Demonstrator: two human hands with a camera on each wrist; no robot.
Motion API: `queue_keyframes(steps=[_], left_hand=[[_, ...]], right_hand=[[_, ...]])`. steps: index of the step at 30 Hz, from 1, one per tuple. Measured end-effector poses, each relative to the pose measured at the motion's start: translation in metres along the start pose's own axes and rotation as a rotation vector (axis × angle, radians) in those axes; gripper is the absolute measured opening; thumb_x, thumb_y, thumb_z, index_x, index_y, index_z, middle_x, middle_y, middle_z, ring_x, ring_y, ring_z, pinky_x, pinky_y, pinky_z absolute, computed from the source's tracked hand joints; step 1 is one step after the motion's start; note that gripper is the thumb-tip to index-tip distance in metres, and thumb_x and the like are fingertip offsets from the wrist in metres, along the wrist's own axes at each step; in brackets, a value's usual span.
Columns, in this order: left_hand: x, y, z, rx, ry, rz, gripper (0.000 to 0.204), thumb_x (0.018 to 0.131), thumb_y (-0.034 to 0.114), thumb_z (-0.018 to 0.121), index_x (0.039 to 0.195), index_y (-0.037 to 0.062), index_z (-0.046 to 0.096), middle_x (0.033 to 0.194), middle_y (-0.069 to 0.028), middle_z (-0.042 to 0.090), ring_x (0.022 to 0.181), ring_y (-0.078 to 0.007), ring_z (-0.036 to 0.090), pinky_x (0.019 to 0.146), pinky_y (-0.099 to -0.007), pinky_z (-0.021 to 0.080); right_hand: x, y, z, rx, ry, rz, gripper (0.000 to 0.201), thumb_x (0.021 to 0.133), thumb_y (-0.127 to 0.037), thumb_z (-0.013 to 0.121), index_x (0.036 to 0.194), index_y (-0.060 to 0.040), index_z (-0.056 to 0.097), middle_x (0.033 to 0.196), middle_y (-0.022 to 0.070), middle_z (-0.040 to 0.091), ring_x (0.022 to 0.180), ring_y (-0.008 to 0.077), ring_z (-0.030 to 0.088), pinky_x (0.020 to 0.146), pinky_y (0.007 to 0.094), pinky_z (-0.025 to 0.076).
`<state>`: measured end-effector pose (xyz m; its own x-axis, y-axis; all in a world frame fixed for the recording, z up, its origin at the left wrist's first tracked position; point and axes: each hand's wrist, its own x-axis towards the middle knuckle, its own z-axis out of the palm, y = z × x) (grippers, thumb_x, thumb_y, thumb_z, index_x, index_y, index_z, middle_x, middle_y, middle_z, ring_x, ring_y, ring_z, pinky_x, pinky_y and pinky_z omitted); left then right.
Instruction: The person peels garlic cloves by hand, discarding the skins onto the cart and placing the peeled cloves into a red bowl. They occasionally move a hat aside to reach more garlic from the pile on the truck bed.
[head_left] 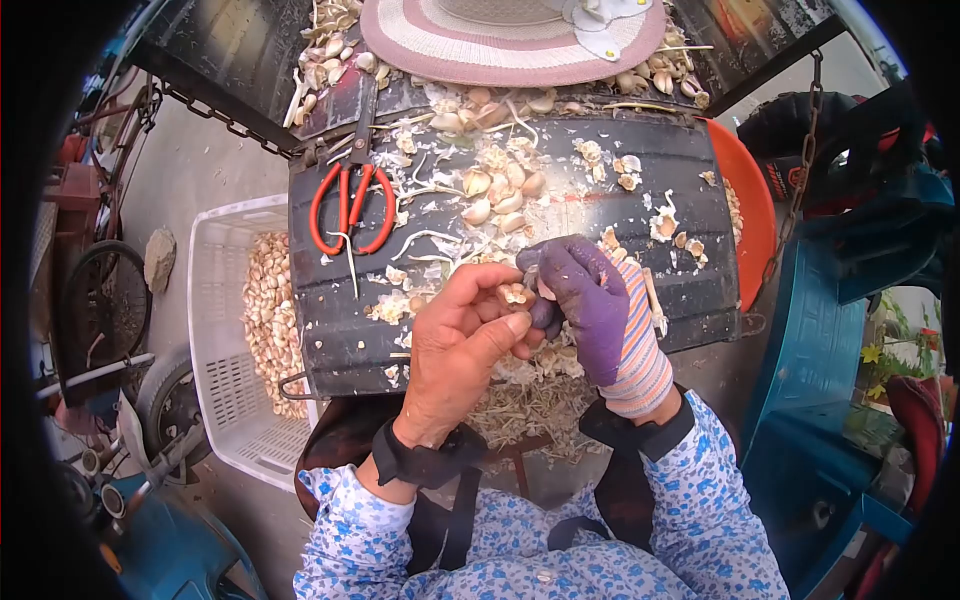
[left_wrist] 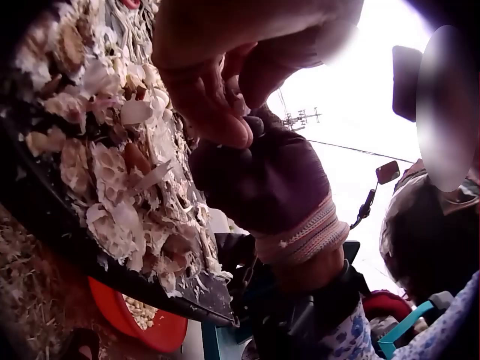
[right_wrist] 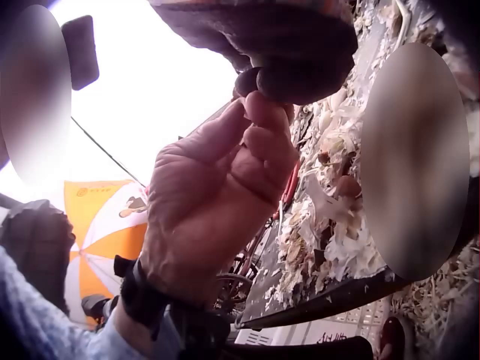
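Observation:
My bare left hand (head_left: 448, 335) holds a partly broken garlic head (head_left: 516, 294) between thumb and fingers, over the near part of a dark ridged board. Against it, my right hand (head_left: 590, 300), in a purple-palmed glove with a striped cuff, pinches a pale piece of garlic (head_left: 545, 287) with its fingertips. In the left wrist view the gloved fingers meet the bare fingertips, which hide most of the garlic. Loose garlic cloves (head_left: 508, 190) lie in a small heap just beyond the hands, amid papery skins (left_wrist: 112, 195).
Red-handled shears (head_left: 352, 205) lie at the board's left. A white crate (head_left: 207, 330) of cloves stands below on the left, an orange-red basin (head_left: 755, 210) on the right. A wide-brimmed hat (head_left: 510, 55) sits at the back beside more garlic. Chains hang at both sides.

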<state>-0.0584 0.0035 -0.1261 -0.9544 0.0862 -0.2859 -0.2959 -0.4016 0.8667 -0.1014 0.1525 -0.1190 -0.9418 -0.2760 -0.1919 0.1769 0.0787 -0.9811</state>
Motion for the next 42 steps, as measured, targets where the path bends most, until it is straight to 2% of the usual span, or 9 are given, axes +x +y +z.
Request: queue_keyframes(steps=[3, 8, 15, 19, 23, 34, 37, 41, 42], left_hand=[[0.003, 0.000, -0.003, 0.010, 0.022, -0.058, 0.024, 0.088, 0.001, 0.055, 0.112, -0.0003, 0.054, 0.081, -0.0066, 0.062, 0.071, -0.0121, 0.062, 0.061, -0.0228, 0.048], [0.003, -0.002, 0.001, 0.066, 0.053, -0.053, 0.023, 0.088, 0.004, 0.056, 0.111, -0.0002, 0.053, 0.082, -0.0079, 0.063, 0.067, -0.0130, 0.061, 0.059, -0.0239, 0.048], [0.006, -0.008, -0.001, -0.370, -0.014, -0.203, 0.024, 0.090, 0.005, 0.052, 0.114, -0.0006, 0.051, 0.090, -0.0118, 0.063, 0.070, -0.0181, 0.063, 0.060, -0.0275, 0.051], [0.009, -0.007, 0.009, -0.504, 0.064, -0.225, 0.024, 0.093, 0.007, 0.048, 0.115, -0.0003, 0.049, 0.084, -0.0143, 0.062, 0.069, -0.0187, 0.061, 0.059, -0.0277, 0.050], [0.008, -0.012, 0.000, -0.594, -0.054, -0.246, 0.027, 0.093, 0.009, 0.046, 0.118, -0.0001, 0.048, 0.087, -0.0126, 0.062, 0.068, -0.0176, 0.060, 0.055, -0.0269, 0.047], [0.003, 0.000, 0.007, -0.184, 0.031, -0.118, 0.023, 0.089, 0.002, 0.055, 0.111, -0.0024, 0.052, 0.086, -0.0086, 0.062, 0.064, -0.0113, 0.058, 0.052, -0.0206, 0.043], [0.002, 0.000, 0.007, -0.116, 0.040, -0.115, 0.022, 0.088, 0.000, 0.054, 0.110, -0.0028, 0.054, 0.088, -0.0073, 0.062, 0.067, -0.0105, 0.060, 0.053, -0.0198, 0.043], [-0.004, -0.005, 0.016, 0.090, 0.078, 0.001, 0.023, 0.087, -0.004, 0.053, 0.110, -0.0040, 0.053, 0.088, -0.0093, 0.063, 0.064, -0.0111, 0.062, 0.049, -0.0196, 0.043], [-0.005, -0.004, 0.016, 0.086, 0.081, -0.015, 0.023, 0.087, -0.004, 0.053, 0.109, -0.0041, 0.053, 0.088, -0.0093, 0.063, 0.065, -0.0112, 0.062, 0.049, -0.0196, 0.043]], right_hand=[[-0.003, -0.014, -0.001, 0.263, 0.040, 0.234, 0.022, 0.088, -0.013, 0.055, 0.104, 0.0020, 0.060, 0.080, 0.0054, 0.060, 0.068, 0.0091, 0.057, 0.059, 0.0240, 0.046], [-0.004, -0.016, -0.003, 0.227, 0.115, 0.193, 0.017, 0.086, -0.007, 0.057, 0.101, 0.0020, 0.059, 0.078, 0.0056, 0.062, 0.071, 0.0092, 0.058, 0.062, 0.0244, 0.047], [-0.011, -0.019, 0.003, 0.003, 0.189, -0.129, 0.019, 0.082, -0.003, 0.061, 0.101, 0.0001, 0.062, 0.086, 0.0085, 0.064, 0.074, 0.0136, 0.062, 0.064, 0.0279, 0.050], [-0.011, -0.026, 0.004, -0.399, 0.043, -0.396, 0.021, 0.080, -0.004, 0.064, 0.101, -0.0020, 0.063, 0.089, 0.0150, 0.065, 0.077, 0.0266, 0.066, 0.067, 0.0325, 0.051], [-0.008, -0.012, -0.001, -0.321, 0.193, -0.393, 0.023, 0.078, -0.004, 0.065, 0.102, -0.0017, 0.063, 0.089, 0.0158, 0.064, 0.077, 0.0284, 0.065, 0.066, 0.0344, 0.051], [-0.005, -0.007, -0.010, -0.334, 0.065, -0.280, 0.022, 0.079, -0.013, 0.064, 0.099, -0.0020, 0.063, 0.081, 0.0157, 0.060, 0.073, 0.0305, 0.062, 0.061, 0.0359, 0.048], [-0.007, -0.027, -0.003, -0.344, -0.035, -0.113, 0.022, 0.081, -0.014, 0.063, 0.098, -0.0009, 0.062, 0.079, 0.0161, 0.060, 0.070, 0.0309, 0.062, 0.060, 0.0367, 0.048], [-0.006, 0.004, 0.008, -0.370, 0.084, -0.173, 0.020, 0.083, -0.015, 0.062, 0.097, -0.0001, 0.062, 0.079, 0.0174, 0.061, 0.067, 0.0302, 0.062, 0.059, 0.0363, 0.048], [-0.006, 0.005, 0.008, -0.280, 0.077, -0.085, 0.018, 0.083, -0.014, 0.061, 0.094, -0.0003, 0.061, 0.077, 0.0139, 0.061, 0.065, 0.0231, 0.061, 0.057, 0.0331, 0.047]])
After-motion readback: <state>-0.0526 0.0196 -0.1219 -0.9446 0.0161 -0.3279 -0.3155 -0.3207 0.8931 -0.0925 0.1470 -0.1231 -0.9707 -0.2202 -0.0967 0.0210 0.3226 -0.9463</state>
